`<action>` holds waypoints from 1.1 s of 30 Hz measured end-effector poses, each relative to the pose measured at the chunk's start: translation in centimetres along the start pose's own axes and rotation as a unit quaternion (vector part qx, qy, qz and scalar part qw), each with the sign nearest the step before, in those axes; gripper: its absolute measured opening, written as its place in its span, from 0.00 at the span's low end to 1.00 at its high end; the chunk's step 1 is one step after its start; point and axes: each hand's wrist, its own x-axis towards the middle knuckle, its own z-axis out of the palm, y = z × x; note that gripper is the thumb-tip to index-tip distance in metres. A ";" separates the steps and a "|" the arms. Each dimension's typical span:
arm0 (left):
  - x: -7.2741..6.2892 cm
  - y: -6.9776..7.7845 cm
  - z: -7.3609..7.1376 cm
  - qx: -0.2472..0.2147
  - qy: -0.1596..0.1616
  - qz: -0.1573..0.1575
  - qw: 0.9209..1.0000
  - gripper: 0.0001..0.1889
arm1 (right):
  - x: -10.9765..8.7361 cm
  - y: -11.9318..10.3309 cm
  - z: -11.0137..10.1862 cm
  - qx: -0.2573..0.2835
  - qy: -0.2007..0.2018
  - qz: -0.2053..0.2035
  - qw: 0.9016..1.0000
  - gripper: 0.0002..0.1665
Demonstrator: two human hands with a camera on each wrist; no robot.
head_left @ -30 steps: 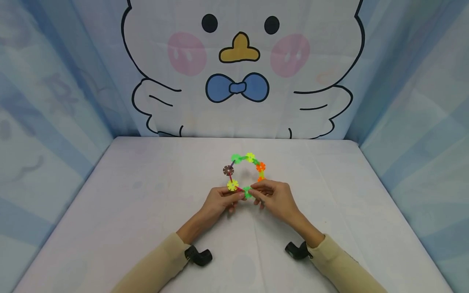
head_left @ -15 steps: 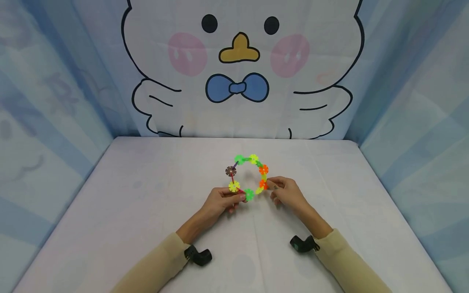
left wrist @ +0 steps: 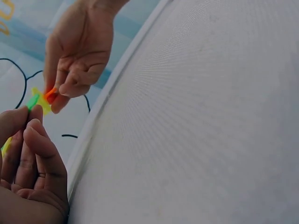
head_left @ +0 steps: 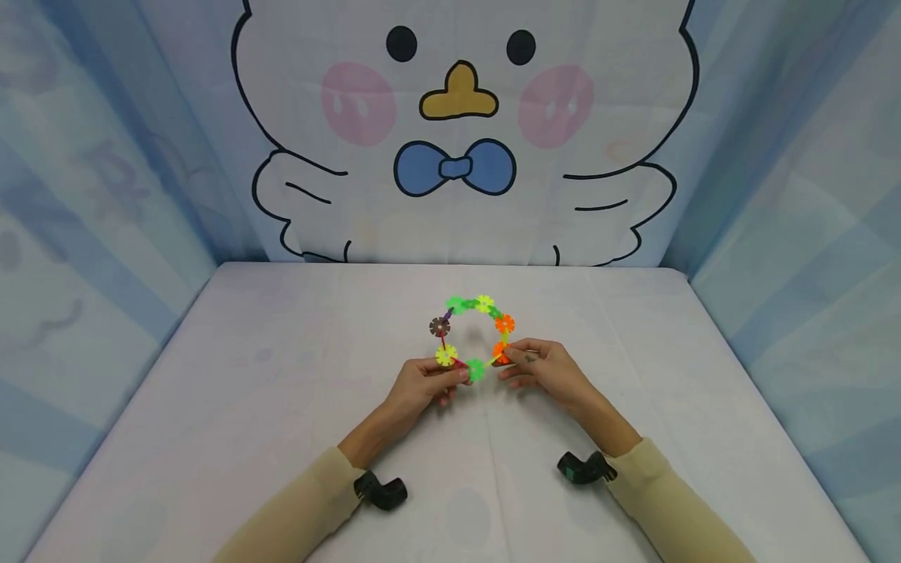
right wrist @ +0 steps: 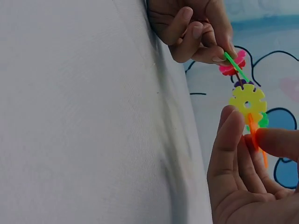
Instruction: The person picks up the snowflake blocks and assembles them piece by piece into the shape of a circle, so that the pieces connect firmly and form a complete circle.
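A ring of flower-shaped plastic snowflake discs stands up between both hands in the head view, its discs slotted edge to edge. My left hand (head_left: pixel 425 381) pinches the green snowflake disc (head_left: pixel 476 369) at the ring's bottom, beside a yellow disc (head_left: pixel 446 355) and a pink one. On the ring's lower right, the thumb and index finger of my right hand (head_left: pixel 549 369) pinch an orange snowflake disc (right wrist: pixel 254 133). A yellow disc (right wrist: pixel 247 100) links the orange and green discs in the right wrist view. Brown, purple, green, yellow and orange discs make up the rest.
A white-covered table (head_left: pixel 296 328) lies beneath the hands. Behind it hangs a curtain (head_left: pixel 457 227) with a cartoon figure, and blue curtains (head_left: pixel 91 234) flank both sides. Small black cameras (head_left: pixel 380 493) sit at both sleeve cuffs.
My right hand has left the bottom green disc, moved right, and now pinches the lower orange disc. The ring shifted right, then slightly back; my left hand keeps its hold.
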 end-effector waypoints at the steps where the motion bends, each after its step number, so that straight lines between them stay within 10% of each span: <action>1: 0.0 0.0 0.0 -0.001 0.002 -0.001 1.000 0.13 | -0.1 -0.1 0.0 0.003 -0.003 -0.001 1.000 0.19; 33: 0.1 -0.2 0.1 -0.011 0.041 -0.007 0.999 0.14 | -0.3 -0.1 0.9 0.017 -0.011 -0.020 1.000 0.12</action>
